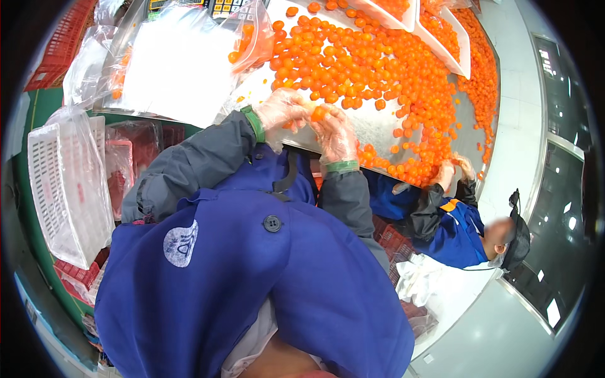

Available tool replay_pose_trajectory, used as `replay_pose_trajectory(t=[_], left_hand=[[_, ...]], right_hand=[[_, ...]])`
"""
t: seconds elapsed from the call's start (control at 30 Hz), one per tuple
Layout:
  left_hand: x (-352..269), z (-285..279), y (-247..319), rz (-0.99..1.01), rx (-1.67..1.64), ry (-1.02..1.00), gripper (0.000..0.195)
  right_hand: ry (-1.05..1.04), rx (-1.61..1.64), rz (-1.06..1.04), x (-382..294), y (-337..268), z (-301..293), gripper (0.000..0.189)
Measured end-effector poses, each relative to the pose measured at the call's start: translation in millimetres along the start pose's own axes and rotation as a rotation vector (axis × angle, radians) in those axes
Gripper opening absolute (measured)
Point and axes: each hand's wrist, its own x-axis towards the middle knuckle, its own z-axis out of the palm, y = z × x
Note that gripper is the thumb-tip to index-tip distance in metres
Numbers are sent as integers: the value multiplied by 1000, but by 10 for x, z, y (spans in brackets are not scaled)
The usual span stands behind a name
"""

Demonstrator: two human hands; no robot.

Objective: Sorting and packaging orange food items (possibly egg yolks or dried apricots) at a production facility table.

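Both my hands wear thin clear plastic gloves, with green bands at the wrists, and meet over the near edge of a metal table [378, 111]. A small round orange fruit or yolk-like ball [319, 113] is between the fingers of my right hand [334, 134]. My left hand [283, 111] reaches it from the left with bent fingertips; another orange piece shows under its fingers, and whether it is gripped is unclear. Many loose orange balls [331, 71] are spread over the table beyond and to the right of my hands.
White trays [465, 52] of orange balls stand at the back right. Clear bags [255, 38], a bright white sheet [179, 71] and a calculator [229, 8] lie at the left. A white crate [71, 189] stands lower left. Right of me, a co-worker [458, 231] works at the same table.
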Motion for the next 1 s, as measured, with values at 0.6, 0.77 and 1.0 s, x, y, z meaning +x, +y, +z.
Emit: replay_pose_trajectory(t=[0.6,0.77,1.0], left_hand=[[103,22,-122,40,186,119,21],[175,16,-214,239,495,195,21],[159,-177,-287,241,563,73,26]], right_hand=[[-56,79,73,0,20,-33,33],[-16,-38,14,-30,28,37,34],[-31,283,170,129,154,-335,32]])
